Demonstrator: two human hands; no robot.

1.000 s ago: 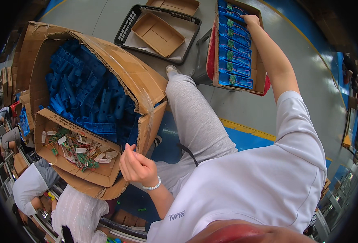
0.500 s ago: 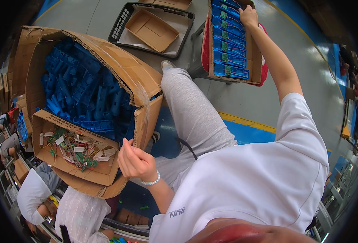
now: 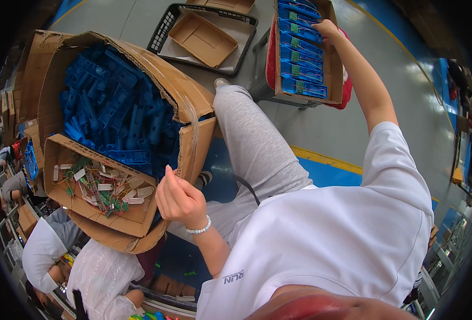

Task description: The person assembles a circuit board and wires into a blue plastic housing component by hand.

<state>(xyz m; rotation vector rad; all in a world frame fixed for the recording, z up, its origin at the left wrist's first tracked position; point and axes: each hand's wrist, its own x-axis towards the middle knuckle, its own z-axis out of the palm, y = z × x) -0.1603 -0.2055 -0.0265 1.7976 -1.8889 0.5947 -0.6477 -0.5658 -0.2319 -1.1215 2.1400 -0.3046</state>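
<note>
- Grey factory floor (image 3: 321, 122) fills the middle of the frame, with a blue painted patch edged by a yellow line (image 3: 326, 158) running right of centre.
- Upper left is taken up by a big cardboard box (image 3: 156, 69), flaps open, heaped with blue plastic parts (image 3: 113, 114).
- Sitting on that box's lower edge, left of centre, is a shallow cardboard tray (image 3: 134, 221) holding a tangle of small green boards with wires and white tags (image 3: 100, 186).
- Left hand (image 3: 180, 200) is at centre, just beside the tray's right edge, fingers curled in with the tips pinched together. Can't tell if there's anything between them, it's too small to make out. White bead bracelet (image 3: 199, 229) on that wrist.
- Right hand (image 3: 327, 31) is stretched way up to the top of the frame, resting on the right side of a long cardboard box (image 3: 333, 69) packed with a neat row of blue parts with green boards (image 3: 300, 53). Fingers look bent over the parts; can't say whether it's actually gripping one.
- Top middle has a black plastic crate (image 3: 166, 26) with a shallow cardboard tray (image 3: 203, 38) inside.
- Person's grey trouser leg (image 3: 252, 144) runs down the middle, white T-shirt (image 3: 342, 234) fills the lower right.
- Other people in white tops (image 3: 105, 277) are bent over at the lower left.
</note>
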